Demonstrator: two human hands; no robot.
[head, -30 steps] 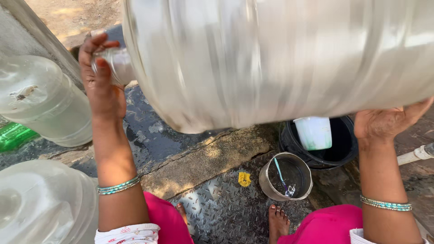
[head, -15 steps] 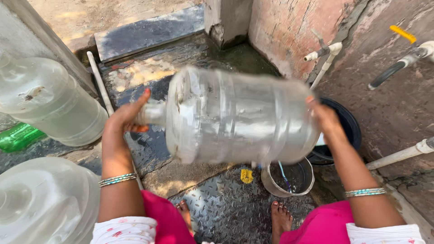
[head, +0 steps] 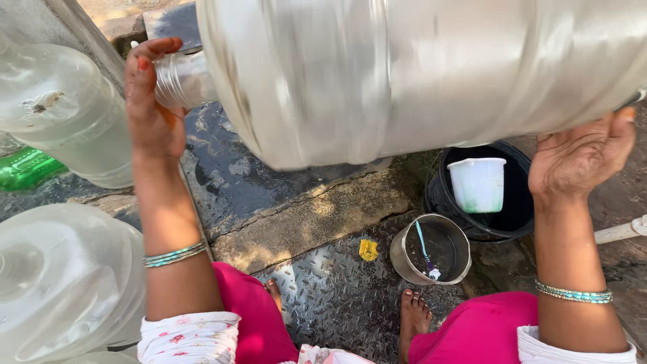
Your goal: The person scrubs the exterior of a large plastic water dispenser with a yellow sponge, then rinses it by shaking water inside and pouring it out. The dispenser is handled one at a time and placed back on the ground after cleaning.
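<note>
Large clear water jug (head: 418,74) held sideways, high above wet ground. Left hand (head: 151,101) clasped around the jug's neck (head: 182,79); right hand (head: 583,158) spread flat under the jug's base end, supporting, not clenched. Below: black bucket (head: 519,216) holding a white cup (head: 477,183); steel pot (head: 431,248) beside it. More clear jugs (head: 67,108) at left.
</note>
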